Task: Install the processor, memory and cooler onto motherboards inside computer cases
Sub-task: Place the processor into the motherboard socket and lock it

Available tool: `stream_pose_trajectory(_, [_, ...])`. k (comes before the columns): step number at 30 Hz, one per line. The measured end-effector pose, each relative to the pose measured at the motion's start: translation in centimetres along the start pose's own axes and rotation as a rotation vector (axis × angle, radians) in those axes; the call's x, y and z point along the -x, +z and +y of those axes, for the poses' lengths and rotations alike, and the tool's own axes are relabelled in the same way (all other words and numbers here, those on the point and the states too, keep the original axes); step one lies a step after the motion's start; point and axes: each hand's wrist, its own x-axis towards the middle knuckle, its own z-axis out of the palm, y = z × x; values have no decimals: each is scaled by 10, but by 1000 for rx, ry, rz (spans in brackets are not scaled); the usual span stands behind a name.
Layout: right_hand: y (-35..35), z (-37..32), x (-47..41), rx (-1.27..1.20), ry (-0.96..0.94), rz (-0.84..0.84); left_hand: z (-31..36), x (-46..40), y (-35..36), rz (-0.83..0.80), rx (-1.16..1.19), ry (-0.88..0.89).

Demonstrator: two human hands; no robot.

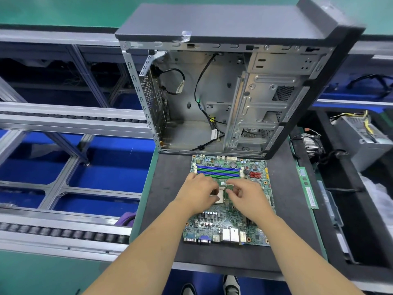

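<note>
Plainly, no writing is legible anywhere. Both hands rest on the motherboard [228,220]: the left hand [201,193] curls around the processor [220,195], and the right hand [244,194] pinches a memory stick [228,189] at three o'clock of it.

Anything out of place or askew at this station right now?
Mildly: a memory stick lies loose along the mat's right edge, off the motherboard, and cables dangle unconnected inside the open case. No visible damage.

One head-worn wide-angle view looks forward and steeply down, close over the tabletop [168,209], with the open computer case [223,86] just beyond
</note>
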Motion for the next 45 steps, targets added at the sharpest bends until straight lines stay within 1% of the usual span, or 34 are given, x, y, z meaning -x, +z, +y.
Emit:
stream_pose_trajectory(3, [-2, -1, 1, 38, -35, -37, 2, -2, 0, -21, -5, -35])
stream_pose_trajectory(9, [-4, -2, 4, -4, -32, -72, 4, -7, -4, -26, -27, -53])
stream_pose_trajectory(16, [-10, -2, -2, -215, 155, -169, 1, -5, -2, -30, 55, -119])
stream_pose_trajectory(20, [-18, -8, -11, -267, 225, -245, 0, -3, -1, -38, 86, -145])
stream_pose_trajectory(22, [-20, -8, -14, -218, 265, -284, 0, -4, -1, -43, 93, -150])
stream_pose_trajectory(23, [-19, -8, -15, -142, 273, -304, 0, -4, -1, -44, 98, -150])
stream_pose_trajectory(26, [-11, -14, -18, 109, 227, -349, -1, -4, -1, -44, 119, -156])
stream_pose_trajectory(28, [-7, -18, -21, 187, 221, -367, -2, -4, -1, -45, 131, -163])
stream_pose_trajectory(32, [-6, -18, -24, 225, 241, -413, -3, -4, 0, -42, 143, -167])
stream_pose_trajectory(38, [-9, -18, -24, 236, 267, -427, -5, -5, 2, -29, 174, -144])
stream_pose_trajectory(42, [-9, -17, -18, 256, 237, -390, -7, -3, 4, -4, 181, -111])
stream_pose_trajectory(45, [-9, -15, -14, 246, 197, -385, -9, 3, 8, 34, 125, -55])
